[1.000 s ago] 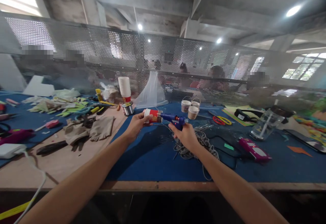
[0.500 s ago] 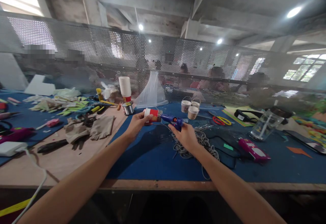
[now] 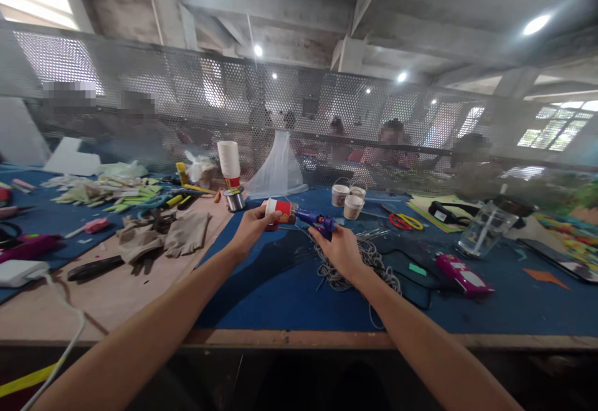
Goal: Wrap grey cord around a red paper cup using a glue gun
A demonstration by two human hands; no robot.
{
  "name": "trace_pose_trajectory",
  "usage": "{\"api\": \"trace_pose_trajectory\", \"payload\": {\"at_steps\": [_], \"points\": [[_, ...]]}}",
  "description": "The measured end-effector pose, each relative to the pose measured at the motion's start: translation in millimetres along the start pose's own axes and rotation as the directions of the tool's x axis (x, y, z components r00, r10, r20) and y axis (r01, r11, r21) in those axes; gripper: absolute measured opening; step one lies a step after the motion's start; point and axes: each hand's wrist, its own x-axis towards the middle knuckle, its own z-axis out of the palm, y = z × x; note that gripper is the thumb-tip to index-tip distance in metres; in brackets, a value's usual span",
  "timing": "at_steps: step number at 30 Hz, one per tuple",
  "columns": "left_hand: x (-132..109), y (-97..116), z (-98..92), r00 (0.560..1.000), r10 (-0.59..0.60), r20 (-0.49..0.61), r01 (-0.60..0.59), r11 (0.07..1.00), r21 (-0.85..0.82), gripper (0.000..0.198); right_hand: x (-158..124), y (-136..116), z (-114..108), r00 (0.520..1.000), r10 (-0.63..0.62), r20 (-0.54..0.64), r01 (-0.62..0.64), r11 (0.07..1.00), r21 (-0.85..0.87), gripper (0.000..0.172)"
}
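Paper cup (image 3: 280,212) is clasped in the curled left hand (image 3: 251,225); the right hand (image 3: 343,251) wraps around a blue glue gun (image 3: 309,217).

No wording, brand or number could be read anywhere in view. Small markings were seen on the red band of a red-and-white cup (image 3: 279,212) near the centre, but they were too tiny to be made out. A similar red band was shown at the foot of a stack of white cups (image 3: 228,159), its print equally unreadable. A white label (image 3: 440,215) was borne by a black strap (image 3: 460,218) on the right, its lettering lost to blur.
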Motion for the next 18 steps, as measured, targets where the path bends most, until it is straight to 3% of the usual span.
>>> {"api": "trace_pose_trajectory", "payload": {"at_steps": [18], "points": [[-0.3, -0.3, -0.5, 0.999, 0.018, 0.026, -0.019, 1.000, 0.016, 0.040, -0.5, 1.4, 1.0, 1.000, -0.017, -0.008, 0.017, 0.999, -0.028, 0.046]]}}
